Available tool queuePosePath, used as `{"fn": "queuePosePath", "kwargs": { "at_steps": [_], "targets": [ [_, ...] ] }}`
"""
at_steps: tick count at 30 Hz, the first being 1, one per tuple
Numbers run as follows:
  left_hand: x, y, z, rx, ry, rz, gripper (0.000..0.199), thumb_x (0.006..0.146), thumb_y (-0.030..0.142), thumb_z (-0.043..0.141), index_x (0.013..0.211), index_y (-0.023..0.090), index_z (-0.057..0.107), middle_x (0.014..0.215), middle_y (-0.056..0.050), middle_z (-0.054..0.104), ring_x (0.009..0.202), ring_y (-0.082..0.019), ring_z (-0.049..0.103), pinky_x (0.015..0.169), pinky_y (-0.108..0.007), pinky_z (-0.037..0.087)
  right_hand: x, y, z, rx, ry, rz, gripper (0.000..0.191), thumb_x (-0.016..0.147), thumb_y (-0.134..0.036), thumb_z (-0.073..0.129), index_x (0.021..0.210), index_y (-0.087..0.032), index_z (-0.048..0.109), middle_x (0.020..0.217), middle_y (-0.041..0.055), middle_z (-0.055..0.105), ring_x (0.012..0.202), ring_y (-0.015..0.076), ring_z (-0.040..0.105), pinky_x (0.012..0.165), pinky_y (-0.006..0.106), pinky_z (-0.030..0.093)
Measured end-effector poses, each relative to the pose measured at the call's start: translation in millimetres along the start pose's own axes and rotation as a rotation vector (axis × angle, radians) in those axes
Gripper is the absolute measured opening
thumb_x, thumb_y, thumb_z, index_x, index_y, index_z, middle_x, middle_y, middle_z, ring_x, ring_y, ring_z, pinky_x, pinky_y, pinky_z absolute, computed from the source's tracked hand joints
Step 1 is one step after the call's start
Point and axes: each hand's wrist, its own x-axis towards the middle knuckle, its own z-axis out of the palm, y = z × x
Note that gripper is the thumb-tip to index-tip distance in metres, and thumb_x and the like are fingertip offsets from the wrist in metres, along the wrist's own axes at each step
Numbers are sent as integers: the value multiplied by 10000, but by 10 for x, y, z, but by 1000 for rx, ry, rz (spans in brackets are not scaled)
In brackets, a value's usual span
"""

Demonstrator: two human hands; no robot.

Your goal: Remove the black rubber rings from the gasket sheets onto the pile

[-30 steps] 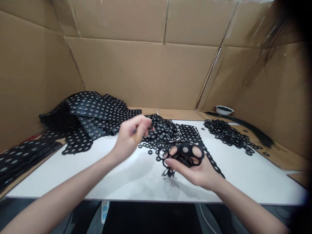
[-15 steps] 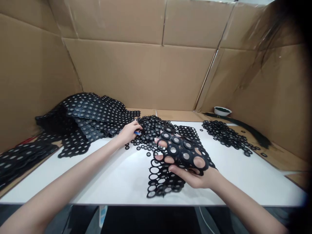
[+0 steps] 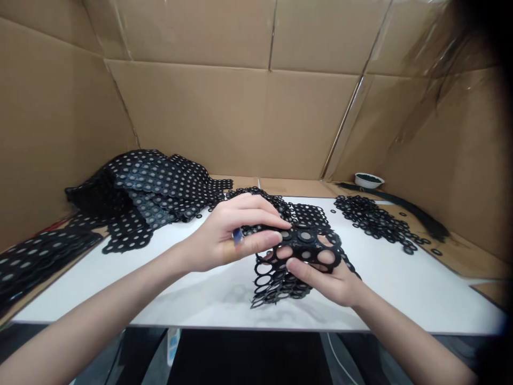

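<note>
My right hand (image 3: 334,283) grips a black openwork sheet of joined rings (image 3: 305,245), thumb in front and fingers behind it. Some of its openings hold rings with pale centres; skin shows through others. The lower part of the sheet hangs toward the white table. My left hand (image 3: 236,230) is at the sheet's upper left, thumb and fingertips closed together against it. Whatever lies between those fingertips is too small or hidden to make out. A small blue object (image 3: 237,236) shows at the left hand's fingers. Behind this hand, a heap of loose black rings (image 3: 256,191) is mostly covered.
A big pile of dotted black sheets (image 3: 160,176) lies at back left, more stacked sheets (image 3: 36,254) at the left edge. On the right are loose black rings (image 3: 372,219), a bundle of dark strands (image 3: 420,216) and a white bowl (image 3: 368,182). Cardboard walls (image 3: 216,117) enclose the table.
My left hand has moved from the ring heap rightward and toward me, onto the sheet. My right hand still holds the sheet, which is now tipped flatter.
</note>
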Motion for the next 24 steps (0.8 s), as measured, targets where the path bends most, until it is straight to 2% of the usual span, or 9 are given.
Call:
{"fn": "queuePosePath", "kwargs": {
  "at_steps": [3, 6, 8, 11, 13, 15, 17, 20, 24],
  "targets": [
    [-32, -35, 26, 106, 22, 48, 272, 839, 290, 648, 1091, 189, 660, 1057, -74, 641, 984, -146, 574, 879, -291, 467, 6, -35, -15, -63, -60, -52, 248, 927, -202, 496, 1087, -236, 683, 1087, 45, 693, 968, 191, 646, 905, 332, 515],
    [-63, -47, 43, 161, 65, 131, 346, 813, 281, 681, 1137, 174, 626, 1006, -68, 654, 911, -129, 575, 820, -269, 459, 15, -63, -63, -103, -94, -131, 274, 890, -201, 533, 1133, -236, 657, 1115, 52, 681, 967, 198, 645, 896, 314, 515],
    [-80, -17, 52, 185, 87, 164, 450, 792, 279, 706, 1205, 155, 575, 960, -57, 663, 851, -109, 567, 784, -245, 454, 15, -63, -106, -80, -119, -178, 310, 893, -309, 530, 1176, -234, 631, 1154, 61, 662, 981, 214, 641, 890, 313, 519],
    [-104, 40, 71, 224, 104, 170, 570, 780, 303, 719, 1283, 146, 499, 927, -38, 667, 779, -84, 544, 755, -221, 452, 15, -37, -154, -55, -155, -212, 452, 939, -509, 371, 1203, -234, 614, 1123, 74, 665, 1005, 231, 631, 892, 328, 518],
    [-123, 60, 88, 262, 117, 194, 566, 793, 292, 708, 1293, 154, 483, 945, -35, 671, 767, -78, 545, 743, -215, 453, 22, -22, -165, -136, -162, -214, 447, 963, -464, 316, 1188, -230, 623, 1076, 82, 678, 1035, 238, 618, 892, 340, 512],
    [-141, 59, 103, 304, 137, 243, 556, 798, 271, 704, 1291, 149, 479, 992, -50, 674, 801, -87, 566, 741, -220, 455, 34, -16, -165, -250, -167, -226, 370, 946, -327, 366, 1193, -214, 617, 1068, 92, 678, 1063, 245, 602, 879, 350, 509],
    [-154, 43, 114, 326, 148, 279, 564, 801, 273, 701, 1297, 137, 469, 1044, -75, 668, 844, -105, 585, 742, -232, 457, 50, -17, -164, -317, -189, -265, 370, 901, -232, 412, 1219, -188, 596, 1093, 108, 669, 1076, 252, 589, 856, 357, 510],
    [-160, 13, 124, 317, 135, 289, 565, 806, 322, 695, 1289, 131, 471, 1089, -94, 656, 890, -122, 599, 761, -248, 462, 73, -18, -172, -329, -212, -304, 373, 878, -202, 425, 1207, -171, 598, 1117, 121, 656, 1074, 252, 582, 825, 352, 512],
    [-154, 2, 135, 312, 137, 282, 494, 804, 290, 702, 1230, 121, 518, 1028, -72, 666, 830, -99, 596, 759, -243, 446, 81, -19, -178, -302, -226, -316, 308, 878, -188, 430, 1122, -180, 618, 937, 87, 681, 938, 225, 604, 818, 342, 488]
  ]
}}
